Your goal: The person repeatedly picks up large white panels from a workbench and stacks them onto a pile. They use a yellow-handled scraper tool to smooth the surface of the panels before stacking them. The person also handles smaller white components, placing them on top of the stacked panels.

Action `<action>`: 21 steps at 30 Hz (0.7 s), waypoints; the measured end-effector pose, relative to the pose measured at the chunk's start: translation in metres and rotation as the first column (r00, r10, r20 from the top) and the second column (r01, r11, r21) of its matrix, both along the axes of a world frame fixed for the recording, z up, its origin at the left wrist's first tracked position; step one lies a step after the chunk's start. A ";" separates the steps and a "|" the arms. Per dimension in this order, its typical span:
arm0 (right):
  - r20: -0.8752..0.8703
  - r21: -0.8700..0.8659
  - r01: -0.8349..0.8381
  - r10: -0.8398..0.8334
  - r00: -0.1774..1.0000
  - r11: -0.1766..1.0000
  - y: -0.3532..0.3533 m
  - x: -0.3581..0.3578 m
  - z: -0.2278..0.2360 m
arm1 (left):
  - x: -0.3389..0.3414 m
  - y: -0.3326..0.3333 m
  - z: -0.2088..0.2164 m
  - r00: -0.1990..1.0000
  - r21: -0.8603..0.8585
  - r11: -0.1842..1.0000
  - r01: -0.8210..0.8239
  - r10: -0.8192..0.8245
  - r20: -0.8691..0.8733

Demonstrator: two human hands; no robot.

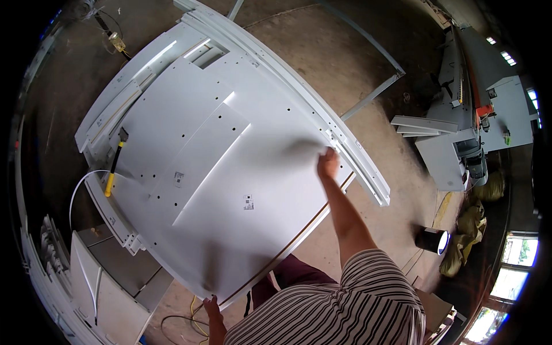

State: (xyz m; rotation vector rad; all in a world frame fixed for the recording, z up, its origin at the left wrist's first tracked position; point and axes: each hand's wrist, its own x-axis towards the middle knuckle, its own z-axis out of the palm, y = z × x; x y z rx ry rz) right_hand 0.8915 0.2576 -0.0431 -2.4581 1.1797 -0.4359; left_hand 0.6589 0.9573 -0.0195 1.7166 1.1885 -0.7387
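Observation:
A broad white panel [270,172] with drilled holes and a brown strip along its near edge lies in front of me. At its near left corner, my left hand [213,306] is closed on the panel's edge, fingertips showing on top. My right hand [328,164] is closed over the panel's right side, near a small white fitting [332,138]. Whatever its fingers hold, if anything, is hidden. Two paper labels [248,202] are stuck to the panel. A hammer [114,169] with a yellow and black handle rests at the left.
Long white rails [282,69] run along the panel's far right side. More white boards [109,118] lie along its left. Grey-white boards [109,293] stand below left, near a yellow cable [198,319]. A dark bucket [432,240] and a machine [468,155] are off to the right.

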 end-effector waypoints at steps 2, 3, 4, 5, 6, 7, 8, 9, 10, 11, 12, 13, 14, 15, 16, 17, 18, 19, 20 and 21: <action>-0.332 -0.129 0.061 -0.101 0.938 0.990 -0.055 -0.045 -0.005 | 0.001 0.000 -0.002 0.996 0.030 0.996 -0.088 0.088 0.017; -0.501 0.000 0.071 -0.062 0.863 0.997 -0.075 -0.057 -0.008 | 0.003 -0.001 -0.004 0.993 0.043 0.992 -0.115 0.114 0.014; -0.496 0.157 0.112 -0.020 0.868 0.981 -0.089 -0.064 -0.012 | 0.003 -0.003 -0.005 0.990 0.072 0.988 -0.138 0.139 -0.005; -0.442 0.155 0.062 0.014 0.897 0.986 -0.098 -0.064 -0.016 | 0.006 -0.005 -0.007 0.989 -0.020 0.991 -0.134 0.135 0.054; -0.411 0.195 0.017 0.066 0.909 0.981 -0.105 -0.064 -0.018 | 0.006 -0.009 -0.008 0.976 -0.098 0.980 -0.174 0.185 0.116; -0.465 0.231 0.008 0.103 0.879 0.973 -0.111 -0.061 -0.019 | 0.008 -0.013 -0.010 0.952 -0.115 0.966 -0.232 0.250 0.177; -0.519 0.273 0.012 0.137 0.844 0.962 -0.117 -0.058 -0.017 | 0.008 -0.017 -0.010 0.919 -0.091 0.937 -0.337 0.348 0.185; -0.436 0.238 -0.082 0.182 0.881 0.968 -0.117 -0.056 -0.017 | 0.008 -0.020 -0.010 0.915 -0.099 0.947 -0.305 0.320 0.244; -0.558 0.345 0.008 0.198 0.806 0.939 -0.126 -0.051 -0.012 | 0.008 -0.023 -0.009 0.913 -0.069 0.947 -0.314 0.321 0.252; -0.487 0.272 -0.074 0.203 0.849 0.959 -0.124 -0.053 -0.011 | 0.007 -0.025 -0.006 0.917 -0.028 0.944 -0.327 0.325 0.230; -0.569 0.315 -0.048 0.229 0.790 0.948 -0.131 -0.050 -0.005 | 0.005 -0.026 -0.002 0.901 0.025 0.930 -0.367 0.349 0.257; -0.309 0.079 -0.279 0.289 0.906 0.957 -0.129 -0.055 -0.003 | 0.006 -0.023 0.004 0.892 0.094 0.909 -0.406 0.372 0.256; -0.464 0.188 -0.188 0.256 0.848 0.964 -0.134 -0.055 0.004 | 0.003 -0.024 0.012 0.887 0.143 0.891 -0.431 0.388 0.252; -0.412 0.251 -0.135 0.232 0.881 0.959 -0.136 -0.058 0.010 | 0.006 -0.017 0.022 0.859 -0.033 0.907 -0.421 0.410 0.306; -0.493 0.253 -0.122 0.236 0.838 0.960 -0.138 -0.059 0.018 | 0.005 -0.014 0.035 0.814 -0.135 0.907 -0.398 0.418 0.405; -0.384 0.191 -0.158 0.222 0.896 0.969 -0.141 -0.059 0.027 | 0.009 -0.010 0.046 0.865 -0.023 0.955 -0.296 0.278 0.418; -0.660 0.073 0.058 0.004 0.751 0.996 -0.144 -0.055 0.038 | 0.010 -0.008 0.060 0.895 0.115 0.966 -0.233 0.167 0.413; -0.706 0.094 -0.088 0.129 0.696 0.992 -0.149 -0.053 0.054 | 0.012 -0.006 0.075 0.926 0.193 0.959 -0.209 0.130 0.355; -0.693 0.158 -0.086 0.172 0.700 0.984 -0.154 -0.049 0.072 | 0.016 -0.005 0.091 0.950 0.264 0.948 -0.179 0.097 0.296; -0.800 -0.003 -0.516 0.307 0.516 0.857 -0.152 -0.050 0.091 | 0.021 -0.006 0.105 0.975 0.323 0.937 -0.131 0.062 0.215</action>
